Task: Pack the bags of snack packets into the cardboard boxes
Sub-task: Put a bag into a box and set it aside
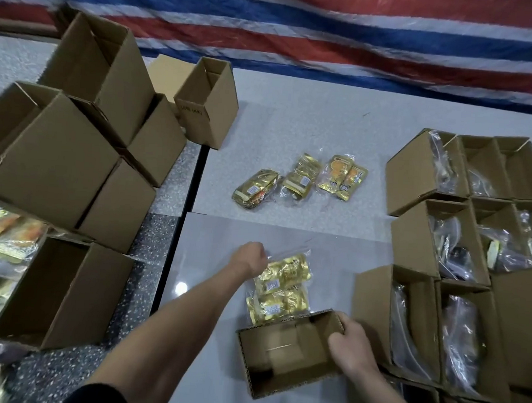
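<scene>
My left hand point(249, 258) grips the top edge of a clear bag of gold snack packets point(279, 288), which lies just beyond an open, empty cardboard box point(285, 353) in front of me. My right hand point(351, 342) holds that box by its right rim. Farther out on the grey table point(343, 118) lie three more bags of gold packets point(256, 189), point(299, 177), point(342, 176). To the right stand several open boxes point(457, 233) with bags inside them.
A pile of empty cardboard boxes point(73, 144) fills the left side, with one upright box point(207, 102) behind it. Loose gold packets point(7, 240) lie at the far left beside an open box point(60, 294). A red, white and blue striped tarp point(302, 24) hangs behind the table.
</scene>
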A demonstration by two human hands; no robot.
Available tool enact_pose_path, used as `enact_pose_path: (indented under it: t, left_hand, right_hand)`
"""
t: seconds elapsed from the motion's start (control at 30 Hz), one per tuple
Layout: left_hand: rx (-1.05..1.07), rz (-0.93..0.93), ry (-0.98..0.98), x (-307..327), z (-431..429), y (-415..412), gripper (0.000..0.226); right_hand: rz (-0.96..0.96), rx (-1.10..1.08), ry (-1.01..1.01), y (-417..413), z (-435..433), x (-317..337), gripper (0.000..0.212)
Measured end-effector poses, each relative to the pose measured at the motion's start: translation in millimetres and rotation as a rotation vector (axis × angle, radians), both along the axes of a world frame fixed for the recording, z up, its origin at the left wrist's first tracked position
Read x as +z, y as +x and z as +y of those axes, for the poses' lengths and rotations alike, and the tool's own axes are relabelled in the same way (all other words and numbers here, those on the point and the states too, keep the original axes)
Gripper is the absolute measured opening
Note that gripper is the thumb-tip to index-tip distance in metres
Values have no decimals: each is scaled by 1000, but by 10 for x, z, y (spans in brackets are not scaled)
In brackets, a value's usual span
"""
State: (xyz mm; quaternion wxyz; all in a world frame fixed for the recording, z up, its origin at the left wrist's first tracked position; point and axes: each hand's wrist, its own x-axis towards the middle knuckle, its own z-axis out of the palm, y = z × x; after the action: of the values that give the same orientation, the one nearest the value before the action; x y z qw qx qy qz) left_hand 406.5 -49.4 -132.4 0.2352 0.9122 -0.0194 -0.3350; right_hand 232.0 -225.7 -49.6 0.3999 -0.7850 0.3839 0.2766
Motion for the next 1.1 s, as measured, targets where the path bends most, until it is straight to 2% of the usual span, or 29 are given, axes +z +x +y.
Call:
enact_pose_path:
  t: [0.13,0.3,0.4,0.57,0.7,0.77,0.87,0.97,1.1]
  left_hand:
    - [70,7,-180,189,-29,-43,9]
    - [252,147,-505,586,-175,-147,18]
    - [330,189,-590,823,-182,-218,15]
    - [296,143,-601,1280,-78,-383,18]
    - [388,306,-851,1798,-50,-475,26]
    - [358,375,-989,2078,-10,-516,22]
    - [248,367,-1106,2426,51,-611,11]
    - [205,449,-1217,2663,108,-685,13]
    - [121,569,-1252,2715,125,-822,31]
  right_hand:
    - [-13,-40,7,-64,38,28,50]
    - [-38,-109,28,-167,48,35,49]
    - [-48,-151,46,-214,68,36,44]
    - [-45,-196,88,-304,118,44,46]
    - [-69,-257,122,-320,185,140,29]
    - [-76,-279,131,-323,214,172,26]
    - [-79,-344,167,-355,258,179,32]
    - [-36,-398,192,-372,304,197,43]
    - [2,-441,218,-335,337,210,56]
